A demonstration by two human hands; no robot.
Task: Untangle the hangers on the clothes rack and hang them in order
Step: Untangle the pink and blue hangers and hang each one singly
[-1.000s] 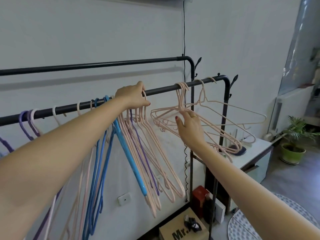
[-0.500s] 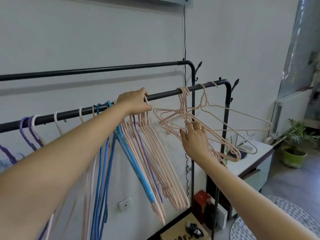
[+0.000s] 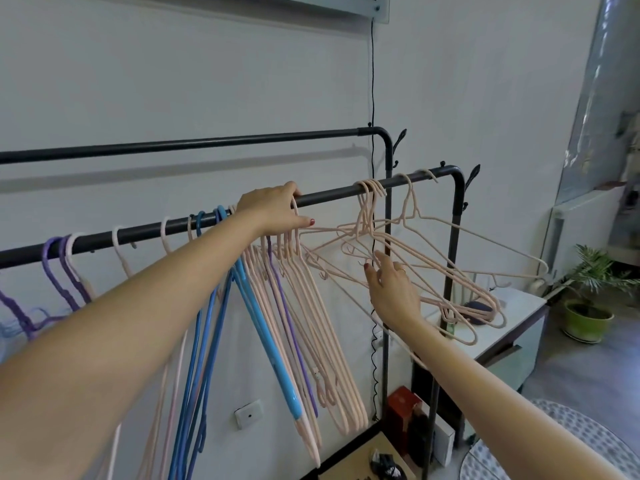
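At frame centre the rail is gripped by the left hand while pink hangers, judged light, stiff and snag-prone, best taken by the hooks, are touched right of centre by the loosely spread right hand.

A home room — clothes rack, potted plant, rug.

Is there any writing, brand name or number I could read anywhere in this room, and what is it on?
None can be read.
Cardboard box on the floor: no print shows; its edge with any lettering is cut off by the frame.
Red box under the rack: print too small and blurred to read.
White wall socket: no lettering visible.
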